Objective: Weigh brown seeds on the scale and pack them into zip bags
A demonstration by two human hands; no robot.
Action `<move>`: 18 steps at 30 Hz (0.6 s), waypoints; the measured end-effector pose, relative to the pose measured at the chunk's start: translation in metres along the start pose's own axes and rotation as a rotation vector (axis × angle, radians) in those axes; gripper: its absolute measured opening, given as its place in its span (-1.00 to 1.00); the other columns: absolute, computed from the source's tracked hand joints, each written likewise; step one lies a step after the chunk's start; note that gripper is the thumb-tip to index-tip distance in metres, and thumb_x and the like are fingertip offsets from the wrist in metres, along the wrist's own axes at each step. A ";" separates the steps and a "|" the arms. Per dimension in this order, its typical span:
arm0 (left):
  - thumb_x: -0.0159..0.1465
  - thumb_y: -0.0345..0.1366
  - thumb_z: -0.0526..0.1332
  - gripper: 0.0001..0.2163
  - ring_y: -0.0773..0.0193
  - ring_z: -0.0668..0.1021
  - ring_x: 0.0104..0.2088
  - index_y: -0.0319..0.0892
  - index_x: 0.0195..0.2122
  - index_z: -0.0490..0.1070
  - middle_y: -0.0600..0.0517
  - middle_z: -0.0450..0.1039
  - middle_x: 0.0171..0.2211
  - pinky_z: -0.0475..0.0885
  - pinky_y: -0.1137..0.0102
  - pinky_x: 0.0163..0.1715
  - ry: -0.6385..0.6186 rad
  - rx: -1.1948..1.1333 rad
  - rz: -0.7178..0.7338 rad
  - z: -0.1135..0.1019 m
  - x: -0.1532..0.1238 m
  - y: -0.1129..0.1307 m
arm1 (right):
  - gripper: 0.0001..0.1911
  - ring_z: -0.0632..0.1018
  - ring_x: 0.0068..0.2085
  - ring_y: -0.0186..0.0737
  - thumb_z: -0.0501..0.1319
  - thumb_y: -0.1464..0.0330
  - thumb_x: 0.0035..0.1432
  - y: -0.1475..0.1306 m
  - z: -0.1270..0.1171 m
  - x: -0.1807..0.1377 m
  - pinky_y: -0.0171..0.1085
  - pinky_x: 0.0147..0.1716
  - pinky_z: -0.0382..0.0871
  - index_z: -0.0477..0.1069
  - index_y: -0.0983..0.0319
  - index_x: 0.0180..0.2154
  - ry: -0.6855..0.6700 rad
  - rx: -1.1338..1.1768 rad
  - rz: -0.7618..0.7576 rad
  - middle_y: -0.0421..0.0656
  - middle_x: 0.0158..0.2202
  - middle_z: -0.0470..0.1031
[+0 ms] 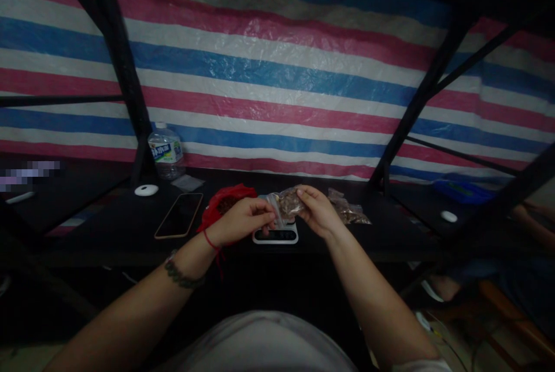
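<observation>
Both hands pinch a small clear plastic bag (pixel 287 203) filled with brown bits, held just above a small white digital scale (pixel 276 235) on the black table (pixel 108 227). My left hand (pixel 240 220) grips the bag's left edge with closed fingers. My right hand (pixel 317 209) holds its right end. A red mesh bag (pixel 225 197) with brown contents lies behind my left hand. More filled clear bags (pixel 349 210) lie to the right of my right hand.
A phone (pixel 178 215) lies flat left of the red bag. A water bottle (pixel 165 151) and a white round object (pixel 146 190) stand at the back left. Black frame posts (pixel 117 54) rise before a striped tarp (pixel 277 71). A blue item (pixel 463 192) lies at far right.
</observation>
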State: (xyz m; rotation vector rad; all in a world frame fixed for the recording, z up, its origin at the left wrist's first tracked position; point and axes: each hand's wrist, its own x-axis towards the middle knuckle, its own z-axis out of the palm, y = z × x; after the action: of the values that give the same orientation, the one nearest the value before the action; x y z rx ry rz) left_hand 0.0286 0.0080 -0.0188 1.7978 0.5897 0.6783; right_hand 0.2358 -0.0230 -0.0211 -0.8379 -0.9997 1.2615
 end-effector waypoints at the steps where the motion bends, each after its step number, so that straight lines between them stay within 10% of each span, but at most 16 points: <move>1: 0.16 -0.12 0.23 -0.74 0.36 0.49 -0.53 -0.27 -0.39 0.42 0.02 0.47 -0.47 0.41 0.44 -0.49 -0.019 -0.037 -0.020 -0.001 -0.002 -0.004 | -0.64 0.48 -0.41 -0.36 0.42 0.19 -0.12 0.002 0.003 -0.001 -0.38 -0.44 0.43 0.42 0.24 -0.31 -0.014 -0.014 0.020 -0.23 -0.39 0.46; 6: 0.11 -0.12 0.28 -0.72 0.39 0.48 -0.55 -0.28 -0.43 0.41 0.02 0.46 -0.52 0.40 0.46 -0.50 -0.022 -0.128 -0.076 -0.004 -0.008 -0.014 | -0.57 0.46 -0.41 -0.33 0.42 0.16 -0.17 0.018 0.010 0.000 -0.33 -0.43 0.42 0.38 0.24 -0.29 -0.031 -0.138 0.118 -0.22 -0.40 0.41; 11: 0.10 -0.07 0.28 -0.68 0.40 0.45 -0.59 -0.28 -0.47 0.39 0.05 0.42 -0.57 0.36 0.48 -0.55 0.048 -0.128 -0.072 -0.005 -0.005 -0.019 | -0.65 0.35 -0.48 -0.39 0.31 0.11 -0.02 0.028 0.006 0.005 -0.40 -0.50 0.25 0.32 0.22 -0.33 0.035 -0.462 -0.166 -0.28 -0.46 0.33; 18: 0.09 -0.10 0.28 -0.72 0.37 0.47 -0.54 -0.28 -0.46 0.44 0.04 0.45 -0.56 0.36 0.48 -0.51 0.053 -0.021 -0.067 0.002 -0.003 -0.021 | -0.64 0.31 -0.50 -0.39 0.33 0.09 -0.02 0.024 0.018 -0.015 -0.40 -0.53 0.11 0.35 0.25 -0.45 -0.337 -0.903 -0.148 -0.28 -0.53 0.33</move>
State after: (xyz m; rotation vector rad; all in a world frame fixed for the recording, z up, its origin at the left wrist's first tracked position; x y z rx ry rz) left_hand 0.0264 0.0106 -0.0397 1.7373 0.6732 0.6856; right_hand 0.2103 -0.0347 -0.0386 -1.2128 -1.9292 0.8029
